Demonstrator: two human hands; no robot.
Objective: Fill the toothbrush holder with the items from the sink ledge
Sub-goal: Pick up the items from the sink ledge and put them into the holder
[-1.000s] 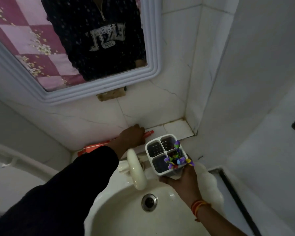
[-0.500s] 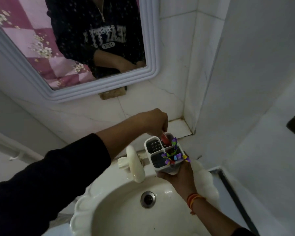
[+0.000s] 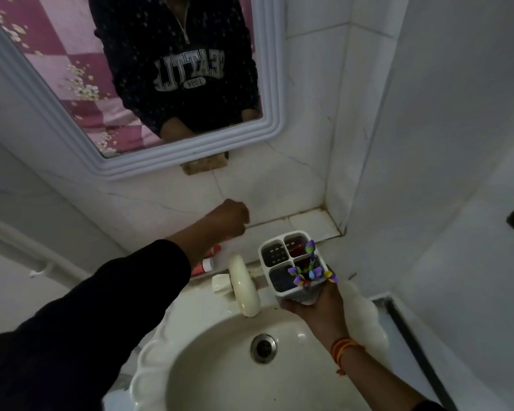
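My right hand (image 3: 316, 311) holds the white four-compartment toothbrush holder (image 3: 275, 256) from below, over the basin's back right rim. A red item (image 3: 296, 248) stands in its far right compartment, and a colourful purple, yellow and blue item (image 3: 309, 272) in the near right one. The two left compartments look empty. My left hand (image 3: 229, 218) hovers over the tiled sink ledge (image 3: 309, 225) with its fingers curled downward and their tips hidden. A red and white tube (image 3: 209, 261) lies on the ledge under my left wrist.
A cream tap (image 3: 244, 287) rises between my arms above the cream basin (image 3: 190, 351) with its metal drain (image 3: 263, 348). A white-framed mirror (image 3: 172, 161) hangs above the ledge. The tiled corner walls close in on the right.
My left hand took a red item off the ledge, lowered it into the holder's far right compartment, then went back left to the ledge. My right hand kept the holder nearly still.
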